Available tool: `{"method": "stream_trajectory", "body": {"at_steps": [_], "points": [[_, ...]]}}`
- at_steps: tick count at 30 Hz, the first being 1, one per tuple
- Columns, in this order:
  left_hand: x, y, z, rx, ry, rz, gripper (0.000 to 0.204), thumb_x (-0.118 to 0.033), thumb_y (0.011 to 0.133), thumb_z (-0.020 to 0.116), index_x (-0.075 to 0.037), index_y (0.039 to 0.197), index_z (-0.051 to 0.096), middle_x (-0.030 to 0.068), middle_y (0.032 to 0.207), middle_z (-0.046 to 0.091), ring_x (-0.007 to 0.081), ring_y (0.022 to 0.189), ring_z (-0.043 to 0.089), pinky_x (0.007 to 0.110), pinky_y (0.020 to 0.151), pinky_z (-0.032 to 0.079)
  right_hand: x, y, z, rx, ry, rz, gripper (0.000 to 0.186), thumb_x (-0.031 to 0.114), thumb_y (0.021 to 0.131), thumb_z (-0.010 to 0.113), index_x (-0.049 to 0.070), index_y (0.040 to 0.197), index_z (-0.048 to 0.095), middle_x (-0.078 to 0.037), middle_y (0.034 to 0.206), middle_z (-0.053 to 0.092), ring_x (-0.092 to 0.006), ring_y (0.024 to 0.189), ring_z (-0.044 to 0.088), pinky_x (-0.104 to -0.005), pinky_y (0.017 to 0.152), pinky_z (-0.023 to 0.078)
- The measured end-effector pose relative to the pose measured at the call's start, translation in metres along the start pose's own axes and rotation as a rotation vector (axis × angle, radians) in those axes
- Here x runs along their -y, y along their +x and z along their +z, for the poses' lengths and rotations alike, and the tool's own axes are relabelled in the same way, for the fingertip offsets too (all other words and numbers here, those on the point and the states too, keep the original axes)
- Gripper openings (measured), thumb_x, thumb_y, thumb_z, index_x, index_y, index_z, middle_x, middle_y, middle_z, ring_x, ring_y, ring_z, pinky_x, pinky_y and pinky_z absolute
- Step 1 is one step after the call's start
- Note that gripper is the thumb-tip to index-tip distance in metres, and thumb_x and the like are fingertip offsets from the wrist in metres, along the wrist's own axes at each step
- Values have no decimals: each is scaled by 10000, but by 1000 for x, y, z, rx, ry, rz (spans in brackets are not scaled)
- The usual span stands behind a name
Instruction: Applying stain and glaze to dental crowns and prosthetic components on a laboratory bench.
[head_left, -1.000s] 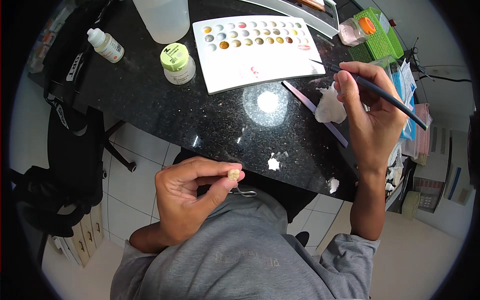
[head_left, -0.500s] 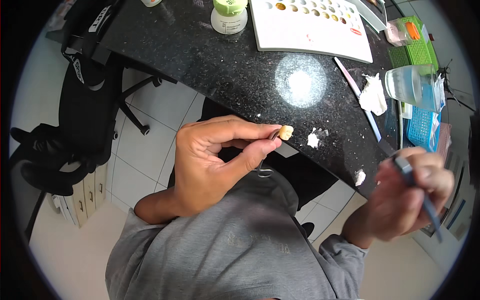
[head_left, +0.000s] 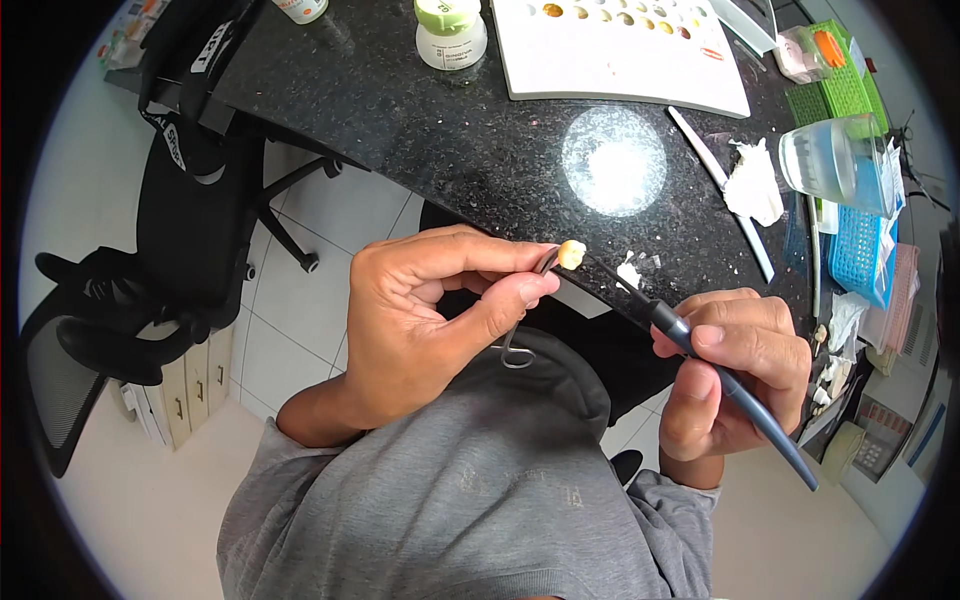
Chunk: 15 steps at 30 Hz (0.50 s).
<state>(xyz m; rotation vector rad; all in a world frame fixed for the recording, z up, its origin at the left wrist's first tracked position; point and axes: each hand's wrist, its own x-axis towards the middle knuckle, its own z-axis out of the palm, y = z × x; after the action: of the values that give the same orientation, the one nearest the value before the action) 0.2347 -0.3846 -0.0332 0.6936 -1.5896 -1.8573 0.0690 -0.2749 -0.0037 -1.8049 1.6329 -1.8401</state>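
Observation:
My left hand [head_left: 410, 305] pinches a small dark metal clamp [head_left: 546, 262] between thumb and forefinger. Its bent wire end [head_left: 517, 358] shows below the fingers. At the clamp's tip sits a yellowish-white tooth crown [head_left: 571, 254]. In my right hand [head_left: 740, 370] is a slim fine-tipped brush [head_left: 762, 420] with a blue-grey handle, gripped like a pen. The brush's thin black tip points left at the crown, close beside it; whether they touch I cannot tell.
On the black speckled worktop [head_left: 450, 150] are white crumbs [head_left: 628, 272], a crumpled tissue [head_left: 755, 185], a pale flat stick [head_left: 722, 180], a glass of water [head_left: 825, 165], a white palette [head_left: 620, 70] with coloured wells, and a green-lidded jar [head_left: 450, 35]. A blue basket [head_left: 858, 255] stands right. A black chair [head_left: 190, 210] is left.
My right hand has come left from the right side, bringing the brush's tip up to the crown. My left hand holds the clamp and crown in nearly the same place.

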Motion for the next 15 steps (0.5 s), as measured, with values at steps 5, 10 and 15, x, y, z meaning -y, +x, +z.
{"method": "stream_trajectory", "body": {"at_steps": [5, 10, 15], "points": [[1, 0, -2, 9, 5, 10, 131, 111, 833, 607, 84, 952, 654, 162, 860, 675, 160, 751, 677, 234, 651, 569, -1, -2, 4, -27, -2, -1, 203, -56, 660, 662, -71, 853, 598, -146, 683, 612, -194, 548, 619, -246, 465, 503], [0, 1, -2, 13, 7, -3, 128, 107, 835, 606, 83, 951, 654, 160, 862, 675, 160, 755, 678, 234, 654, 570, 1, 0, 4, -28, 9, 7, 183, -56, 659, 665, -74, 831, 603, -147, 675, 614, -194, 544, 618, -248, 460, 503], [0, 1, -1, 4, -7, -20, 125, 103, 838, 606, 83, 951, 654, 156, 866, 675, 158, 757, 678, 233, 659, 568, 0, -2, 4, -53, 2, 23, 173, -60, 657, 668, -75, 817, 604, -148, 666, 614, -195, 542, 620, -257, 465, 514]]}}
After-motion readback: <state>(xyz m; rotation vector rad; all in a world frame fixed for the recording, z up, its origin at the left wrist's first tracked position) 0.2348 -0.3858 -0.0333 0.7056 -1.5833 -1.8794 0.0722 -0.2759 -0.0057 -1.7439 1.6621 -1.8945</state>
